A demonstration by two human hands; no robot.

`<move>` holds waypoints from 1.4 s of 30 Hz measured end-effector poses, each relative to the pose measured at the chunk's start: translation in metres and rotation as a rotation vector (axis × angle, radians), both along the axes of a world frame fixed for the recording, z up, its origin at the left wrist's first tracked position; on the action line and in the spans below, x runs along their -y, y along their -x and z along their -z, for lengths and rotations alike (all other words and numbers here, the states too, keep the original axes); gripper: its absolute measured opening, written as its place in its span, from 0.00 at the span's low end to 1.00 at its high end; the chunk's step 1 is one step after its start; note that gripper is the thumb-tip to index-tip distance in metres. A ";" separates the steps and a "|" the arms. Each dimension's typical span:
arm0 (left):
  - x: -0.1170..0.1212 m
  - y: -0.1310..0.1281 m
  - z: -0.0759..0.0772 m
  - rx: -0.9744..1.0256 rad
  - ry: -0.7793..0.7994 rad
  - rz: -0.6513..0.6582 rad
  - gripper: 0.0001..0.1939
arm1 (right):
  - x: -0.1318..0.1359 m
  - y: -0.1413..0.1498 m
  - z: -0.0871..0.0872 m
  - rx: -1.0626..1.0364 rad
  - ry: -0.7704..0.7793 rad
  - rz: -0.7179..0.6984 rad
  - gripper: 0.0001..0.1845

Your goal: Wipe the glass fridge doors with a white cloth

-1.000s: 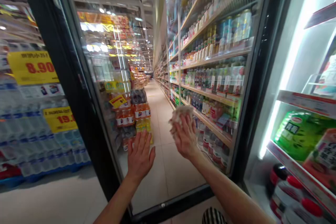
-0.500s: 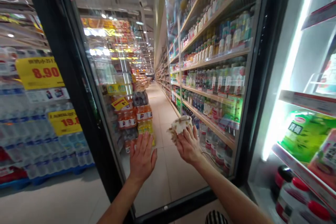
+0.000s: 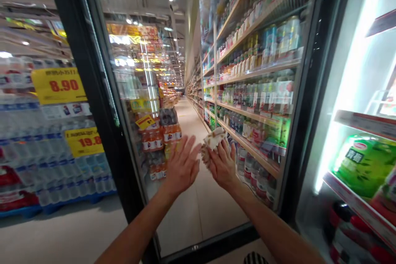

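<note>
In front of me is a black-framed glass door (image 3: 198, 218), swung out from a lit cooler. My right hand (image 3: 223, 167) presses a bunched white-and-brown cloth (image 3: 215, 138) toward the glass, its fingers lying over the cloth. Left of it, my left hand (image 3: 183, 167) is stretched out flat with fingers apart and holds nothing. Whether the left palm touches the glass, I cannot tell. The two hands are close together but apart.
On the right, the cooler shelves (image 3: 359, 121) hold a green package (image 3: 361, 165) and red-capped bottles. Packs of bottled water (image 3: 62, 165) stand at left under yellow price signs (image 3: 58, 86). Shelves of drinks and an aisle show through or in the glass.
My left hand has moved right and slightly up, closer to the right hand. The right hand and cloth have shifted a little up. The view has turned slightly left.
</note>
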State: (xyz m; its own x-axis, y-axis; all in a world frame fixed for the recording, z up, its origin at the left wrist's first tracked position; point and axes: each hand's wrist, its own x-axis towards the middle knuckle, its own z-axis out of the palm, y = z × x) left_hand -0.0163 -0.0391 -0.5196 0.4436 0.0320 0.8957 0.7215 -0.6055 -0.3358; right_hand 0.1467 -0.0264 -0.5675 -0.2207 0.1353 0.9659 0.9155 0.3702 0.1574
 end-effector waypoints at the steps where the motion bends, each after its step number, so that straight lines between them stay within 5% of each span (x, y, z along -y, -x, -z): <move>1: -0.002 -0.004 -0.004 -0.088 -0.007 0.043 0.27 | -0.002 -0.002 -0.003 -0.006 -0.019 0.004 0.18; 3: -0.005 -0.011 -0.009 -0.175 -0.008 0.059 0.24 | -0.006 -0.006 -0.010 -0.012 -0.068 -0.011 0.18; 8: -0.005 -0.019 -0.011 -0.027 0.027 -0.029 0.27 | -0.015 -0.002 -0.029 -0.031 -0.100 -0.081 0.19; 13: -0.008 -0.005 -0.024 0.092 0.009 -0.007 0.29 | -0.018 0.005 -0.054 0.010 -0.077 0.004 0.23; 16: -0.016 0.006 -0.038 0.151 -0.042 -0.092 0.28 | -0.024 -0.033 -0.068 -0.017 -0.072 0.075 0.23; 20: -0.022 0.009 -0.047 0.134 -0.018 -0.196 0.31 | -0.036 -0.094 -0.083 -0.453 -0.128 0.210 0.26; 22: -0.023 0.007 -0.046 0.133 -0.023 -0.228 0.31 | -0.036 -0.091 -0.080 -0.518 -0.149 0.203 0.27; 28: -0.025 0.007 -0.043 0.132 -0.034 -0.238 0.31 | -0.022 -0.026 -0.045 0.020 -0.029 0.091 0.24; 35: -0.023 0.007 -0.043 0.145 -0.049 -0.223 0.29 | -0.035 -0.068 -0.068 -0.504 -0.111 0.174 0.27; 39: -0.022 0.007 -0.043 0.140 -0.063 -0.237 0.29 | -0.024 -0.022 -0.056 -0.147 -0.055 0.069 0.27; 42: -0.022 0.008 -0.043 0.129 -0.079 -0.253 0.29 | -0.022 -0.021 -0.048 0.026 -0.074 0.035 0.25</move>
